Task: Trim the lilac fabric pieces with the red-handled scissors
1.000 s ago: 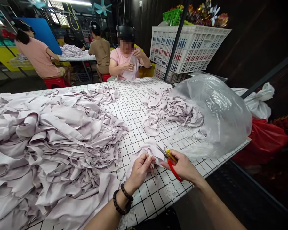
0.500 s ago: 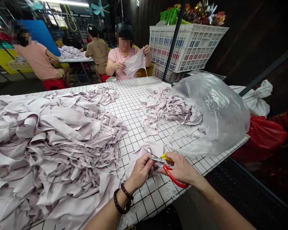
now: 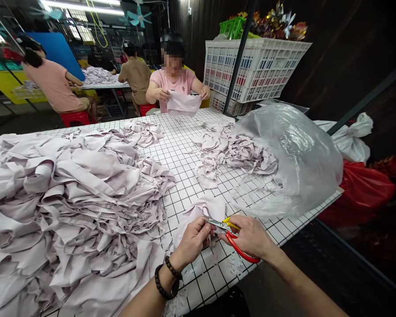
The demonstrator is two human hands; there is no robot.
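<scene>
My left hand (image 3: 193, 237), with dark beads on the wrist, pinches the edge of a pale pinkish-grey piece of fabric (image 3: 206, 206) near the table's front edge. In my right hand (image 3: 251, 235) is a pair of scissors (image 3: 240, 252) with red and yellow handles. Their blades point left and lie at the fabric just by my left fingertips; the blades look nearly closed. Small fabric scraps (image 3: 236, 264) lie on the table below my hands. To the left spreads a big heap of the same fabric (image 3: 95, 193).
A smaller fabric pile (image 3: 237, 149) lies beyond my hands, beside a clear plastic bag (image 3: 293, 154) on the grid-patterned table (image 3: 181, 165). Across the table a person (image 3: 174, 83) holds up a fabric piece. White crates (image 3: 254, 66) stand behind a dark post (image 3: 239, 57); a red bag (image 3: 363, 189) is at right.
The scissors' blades have drawn closer together at the fabric, while my hands stay nearly in place. The person opposite has lowered their fabric piece and now stretches it between both hands.
</scene>
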